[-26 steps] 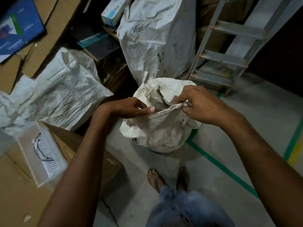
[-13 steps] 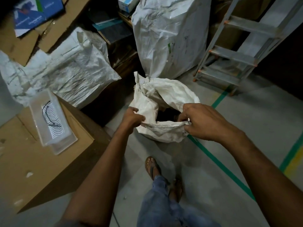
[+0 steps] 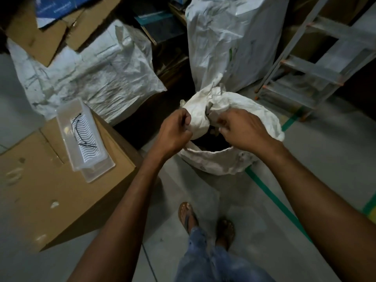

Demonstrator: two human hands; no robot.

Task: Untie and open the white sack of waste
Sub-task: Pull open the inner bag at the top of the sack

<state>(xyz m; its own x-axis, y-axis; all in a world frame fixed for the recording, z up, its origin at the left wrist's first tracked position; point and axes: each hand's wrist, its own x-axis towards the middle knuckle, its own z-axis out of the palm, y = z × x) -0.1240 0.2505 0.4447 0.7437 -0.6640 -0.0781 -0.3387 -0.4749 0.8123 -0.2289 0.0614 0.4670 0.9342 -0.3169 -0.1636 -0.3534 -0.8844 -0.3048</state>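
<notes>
Both hands are sitting higher and closer together than half a second ago: off the near rim (image 3: 209,151) and now working the crumpled far flap (image 3: 198,119) of the white sack (image 3: 215,164). Left hand (image 3: 175,133) is gripping a fold of that flap in a curled fist; right hand (image 3: 242,129) is pinching fabric just beside it. The sack is standing on the floor ahead of the person's feet (image 3: 186,214), between cardboard box (image 3: 50,200) and stepladder (image 3: 317,66), in front of a taller sack (image 3: 234,41). Judging progress: no tie is showing and the mouth is gaping dark, so untying looks done. What's left is peeling the far flap back. The contents are lying in shadow, unreadable; the right fingertips are hiding in the fabric; can't tell if any tie is remaining under the flap.
</notes>
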